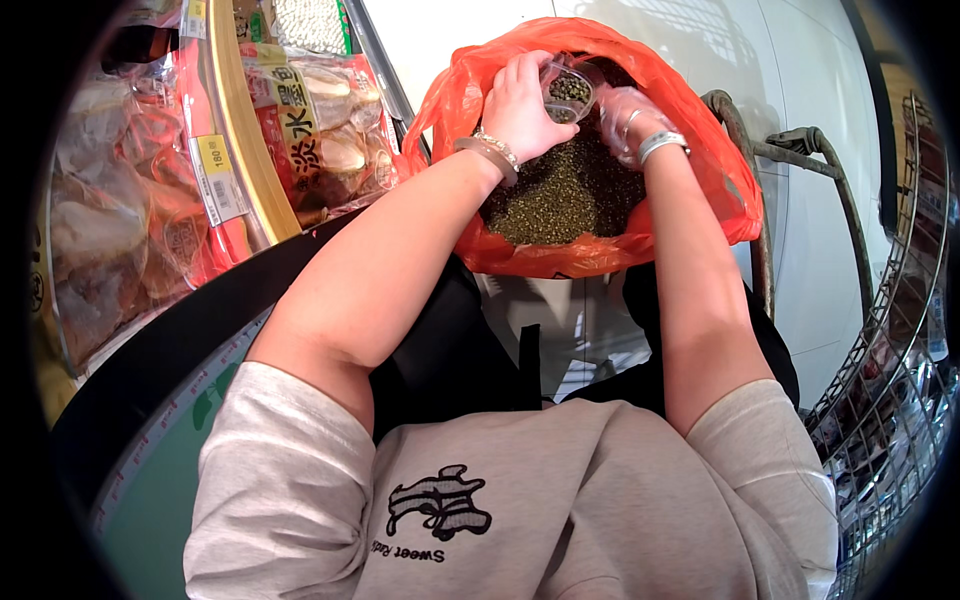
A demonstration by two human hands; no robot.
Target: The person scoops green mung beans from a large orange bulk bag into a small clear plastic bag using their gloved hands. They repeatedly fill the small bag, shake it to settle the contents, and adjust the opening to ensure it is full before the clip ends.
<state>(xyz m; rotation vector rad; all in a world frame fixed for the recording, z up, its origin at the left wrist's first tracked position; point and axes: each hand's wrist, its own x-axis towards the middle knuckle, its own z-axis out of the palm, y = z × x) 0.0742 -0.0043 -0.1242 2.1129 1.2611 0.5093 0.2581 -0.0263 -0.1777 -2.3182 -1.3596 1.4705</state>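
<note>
An orange-red plastic bag point(701, 180) stands wide open before me. Inside lie greenish-brown dried granules point(547, 202), which look like peppercorns, beside darker reddish-brown ones point(619, 195). My left hand point(521, 105) grips a small clear plastic container point(568, 94) from its left side, over the bag's contents. Similar green granules show through the container. Close to its right side is my right hand point(634, 124), inside the bag's opening and covered by a thin clear plastic glove. Its fingers are blurred and partly hidden, so whether they hold anything is unclear.
At left, a shelf with a wooden edge point(244, 127) and price tags carries packaged dried food point(322, 127). A rusty metal frame point(757, 187) stands just right of the bag. Along the right side curves a wire basket point(862, 390) with packaged goods.
</note>
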